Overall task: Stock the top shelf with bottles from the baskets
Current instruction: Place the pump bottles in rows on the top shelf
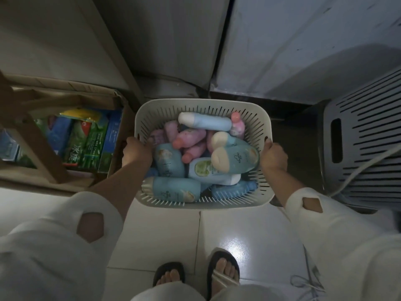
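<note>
White slotted basket (268, 127) sits mid-view above the tiled floor (249, 235); can't tell if it's lifted or resting. Left hand (135, 152) grips the basket's left rim, fingers curled over the edge & close together, tips hidden inside. Right hand (273, 157) grips the right rim the same way, w/ one dark-nailed digit lying on top of the rim.

Basket is full of bottles (169, 161), all lying jumbled:
- Light blue ones along the near edge, left side & far edge.
- Pink bottles (189, 137) in the centre & far-right corner.
- Pale green-label bottle (208, 170) near the middle.

Open cardboard box (65, 85) left of the basket holds green/blue cartons (91, 144). Grey slotted basket (368, 135) stands at the right w/ a white cable (366, 161) across it. Sandalled feet (224, 268) at the btm edge.
</note>
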The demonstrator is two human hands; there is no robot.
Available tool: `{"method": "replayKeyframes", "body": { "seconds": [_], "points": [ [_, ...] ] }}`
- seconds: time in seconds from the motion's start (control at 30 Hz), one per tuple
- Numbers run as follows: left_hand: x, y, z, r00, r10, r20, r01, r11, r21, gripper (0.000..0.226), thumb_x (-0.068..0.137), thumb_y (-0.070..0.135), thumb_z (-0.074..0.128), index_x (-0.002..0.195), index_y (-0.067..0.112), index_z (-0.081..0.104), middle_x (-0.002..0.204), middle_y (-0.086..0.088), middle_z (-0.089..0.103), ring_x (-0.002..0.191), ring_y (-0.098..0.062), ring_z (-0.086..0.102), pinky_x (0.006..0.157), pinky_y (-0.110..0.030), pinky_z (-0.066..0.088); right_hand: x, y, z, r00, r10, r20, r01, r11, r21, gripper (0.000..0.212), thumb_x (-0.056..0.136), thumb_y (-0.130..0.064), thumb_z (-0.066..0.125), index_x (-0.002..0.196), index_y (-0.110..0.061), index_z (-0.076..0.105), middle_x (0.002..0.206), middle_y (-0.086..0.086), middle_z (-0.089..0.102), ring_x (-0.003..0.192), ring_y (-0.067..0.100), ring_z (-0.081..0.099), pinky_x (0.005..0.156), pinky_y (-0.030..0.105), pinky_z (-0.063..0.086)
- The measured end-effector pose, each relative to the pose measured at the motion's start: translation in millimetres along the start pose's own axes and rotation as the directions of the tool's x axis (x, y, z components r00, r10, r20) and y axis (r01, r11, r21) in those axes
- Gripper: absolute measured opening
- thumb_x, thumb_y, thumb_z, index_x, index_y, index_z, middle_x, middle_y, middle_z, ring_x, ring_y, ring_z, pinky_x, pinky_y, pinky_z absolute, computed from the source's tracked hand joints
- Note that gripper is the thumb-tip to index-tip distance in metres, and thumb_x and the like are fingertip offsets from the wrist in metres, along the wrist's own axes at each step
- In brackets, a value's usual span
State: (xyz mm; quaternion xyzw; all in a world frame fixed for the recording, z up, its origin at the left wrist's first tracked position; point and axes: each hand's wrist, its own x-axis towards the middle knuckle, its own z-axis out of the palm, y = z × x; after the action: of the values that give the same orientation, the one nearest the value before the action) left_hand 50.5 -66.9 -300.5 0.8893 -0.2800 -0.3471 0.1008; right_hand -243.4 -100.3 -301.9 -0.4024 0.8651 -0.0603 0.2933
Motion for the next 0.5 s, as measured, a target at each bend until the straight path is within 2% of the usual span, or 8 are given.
{"method": "replayKeyframes", "body": {
  "seconds": [0.13, 0.33, 0.5],
  "points": [
    [-1, -1, -6, 0.999, 0.047, 0.021, -0.047, 0.999, 0.013, 0.049, 0.096, 0.037, 0.045, 0.126, -0.003, 0.043, 0.127, -0.026, 0.052, 0.113, -0.044, 0.052, 0.088, -0.044, 0.044, -7, 0, -7, 0.999, 0.019, 0.04, -0.02, 0.999, 0.033, 0.053, 0.104, -0.038, 0.023, 0.119, 0.002, 0.054, 0.122, 0.023, 0.057, 0.113, 0.035, 0.055, 0.076, 0.031, 0.036],
    [-47, 0, -41, 0.996, 0.081, 0.029, -0.084, 0.992, 0.089, 0.046, 0.098, 0.034, 0.041, 0.121, -0.005, 0.048, 0.119, -0.028, 0.056, 0.106, -0.043, 0.055, 0.073, -0.037, 0.038, -53, 8, -52, 0.997, 0.046, 0.061, -0.047, 0.999, 0.005, 0.056, 0.104, -0.037, 0.022, 0.121, 0.005, 0.054, 0.124, 0.025, 0.057, 0.117, 0.036, 0.053, 0.09, 0.035, 0.041],
    [-110, 5, -98, 0.995, 0.064, 0.076, -0.074, 0.987, 0.14, 0.047, 0.099, 0.036, 0.038, 0.116, -0.006, 0.051, 0.115, -0.027, 0.057, 0.104, -0.041, 0.056, 0.073, -0.036, 0.038, -111, 10, -115, 0.993, 0.051, 0.106, -0.044, 0.997, -0.067, 0.057, 0.105, -0.035, 0.018, 0.123, 0.007, 0.053, 0.126, 0.027, 0.056, 0.119, 0.038, 0.052, 0.093, 0.038, 0.04]
  ]
}}
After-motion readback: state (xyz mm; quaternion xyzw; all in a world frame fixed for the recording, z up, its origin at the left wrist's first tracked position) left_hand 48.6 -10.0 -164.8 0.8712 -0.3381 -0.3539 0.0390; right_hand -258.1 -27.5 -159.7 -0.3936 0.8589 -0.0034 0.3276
